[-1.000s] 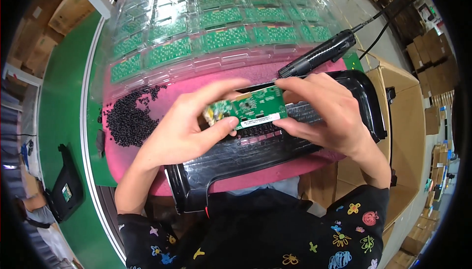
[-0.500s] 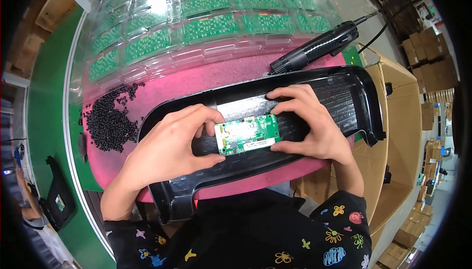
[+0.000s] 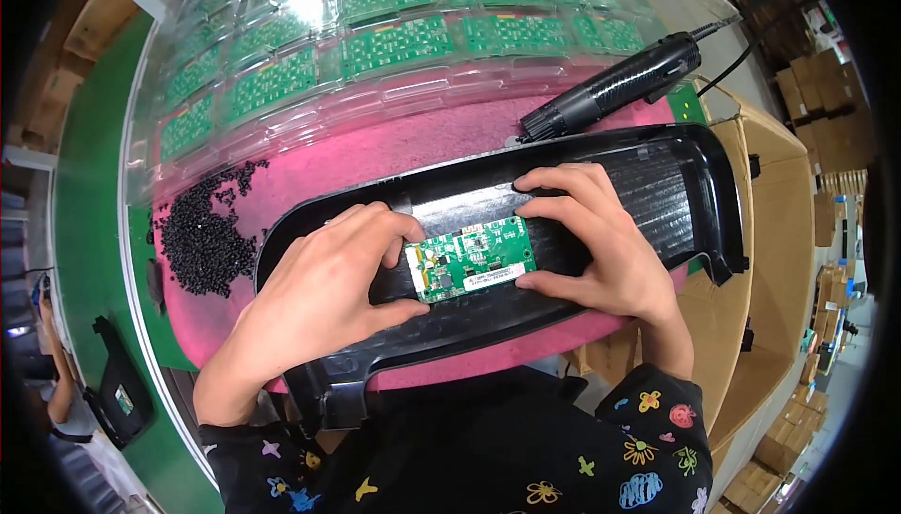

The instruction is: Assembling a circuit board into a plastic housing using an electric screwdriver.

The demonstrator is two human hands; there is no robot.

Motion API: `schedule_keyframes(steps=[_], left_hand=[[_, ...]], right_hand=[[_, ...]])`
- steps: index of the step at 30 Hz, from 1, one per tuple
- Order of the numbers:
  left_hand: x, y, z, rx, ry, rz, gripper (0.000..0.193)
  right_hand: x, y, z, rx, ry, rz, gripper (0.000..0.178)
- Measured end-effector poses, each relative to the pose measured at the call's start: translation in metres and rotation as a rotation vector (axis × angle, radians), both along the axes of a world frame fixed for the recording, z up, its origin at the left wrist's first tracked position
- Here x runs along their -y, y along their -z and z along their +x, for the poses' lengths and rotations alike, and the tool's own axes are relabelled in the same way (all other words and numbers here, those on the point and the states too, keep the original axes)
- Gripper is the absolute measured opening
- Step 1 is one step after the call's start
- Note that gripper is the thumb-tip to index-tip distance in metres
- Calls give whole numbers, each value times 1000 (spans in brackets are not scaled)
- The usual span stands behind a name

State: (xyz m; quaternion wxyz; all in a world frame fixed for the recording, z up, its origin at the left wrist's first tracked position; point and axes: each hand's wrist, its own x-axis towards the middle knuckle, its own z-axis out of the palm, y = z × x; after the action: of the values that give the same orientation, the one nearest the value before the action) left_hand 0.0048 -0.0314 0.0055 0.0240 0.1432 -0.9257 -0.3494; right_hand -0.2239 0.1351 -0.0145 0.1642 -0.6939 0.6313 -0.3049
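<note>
A green circuit board (image 3: pixel 469 260) with a white label strip and pale connectors is held over the middle of a long black plastic housing (image 3: pixel 648 185). My left hand (image 3: pixel 338 279) grips its left end, thumb at the lower corner and fingers at the upper one. At the opposite end, my right hand (image 3: pixel 601 242) pinches the board, its thumb by the lower right corner and a finger by the upper one. The other right fingers reach toward the housing's far wall. Whether the board touches the housing's floor I cannot tell.
Clear plastic trays of green boards (image 3: pixel 394 45) stand at the back. Small black screws (image 3: pixel 202 232) lie heaped on the pink mat (image 3: pixel 375 153). A black electric screwdriver (image 3: pixel 610 87) rests behind the housing. A cardboard box (image 3: pixel 751 260) stands right; another person's arm (image 3: pixel 61 373) shows far left.
The board's glare has faded, so its parts show more clearly. The housing's left end has shifted slightly left in view. Both hands keep their hold on the board.
</note>
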Motion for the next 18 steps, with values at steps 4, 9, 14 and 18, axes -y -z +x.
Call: schedule_keyframes(steps=[4,9,14,18], left_hand=[[-1,2,3,1,-61,15,53],[3,10,7,-117,11,-36,54],[7,10,17,-238,-9,-18,50],[36,-4,30,-511,-271,-252,14]], right_hand=[[2,-2,4,-21,12,7,55],[3,-3,6,-55,25,8,61],[5,-4,14,88,90,-54,44],[-18,-10,-14,173,347,-252,5]])
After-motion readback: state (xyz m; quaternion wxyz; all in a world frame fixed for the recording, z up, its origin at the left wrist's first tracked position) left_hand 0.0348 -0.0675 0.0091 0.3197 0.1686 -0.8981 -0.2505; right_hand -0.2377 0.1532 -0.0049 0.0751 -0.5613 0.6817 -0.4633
